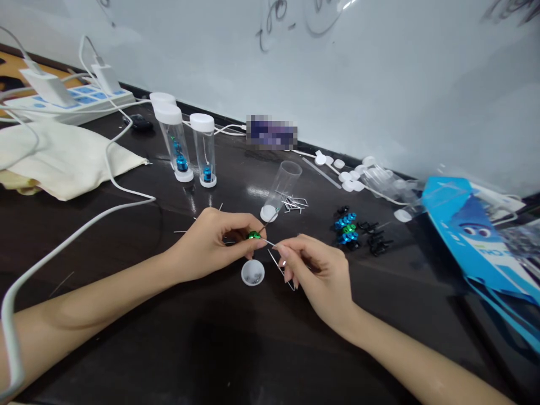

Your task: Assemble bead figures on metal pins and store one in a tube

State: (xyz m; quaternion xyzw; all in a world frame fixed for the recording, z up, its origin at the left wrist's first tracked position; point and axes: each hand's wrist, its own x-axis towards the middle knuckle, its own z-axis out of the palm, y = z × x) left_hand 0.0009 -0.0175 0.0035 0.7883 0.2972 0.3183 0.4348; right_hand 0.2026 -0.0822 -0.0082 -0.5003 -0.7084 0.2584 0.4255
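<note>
Between the thumb and fingers of my left hand (223, 239) is a small shiny green metal part (253, 235), partly covered by the fingertips. My right hand (314, 273) pinches a thin metal hex key (269, 242), whose tip reaches the green part. A thin dark wire (270, 221) slants up from the green part. Just below the hands sits a small white cap (253, 264) with tiny dark pieces in it, too small to name. Under my right fingers lies a bent metal rod (276, 261).
Behind my hands, a clear open tube (283, 183) stands beside a pile of L-shaped hex keys (295, 203). Blue and green metal parts (348, 228) lie right, near a blue bag (459, 225). Capped tubes (203, 149) stand at back left. A white cable (63, 239) crosses the left side.
</note>
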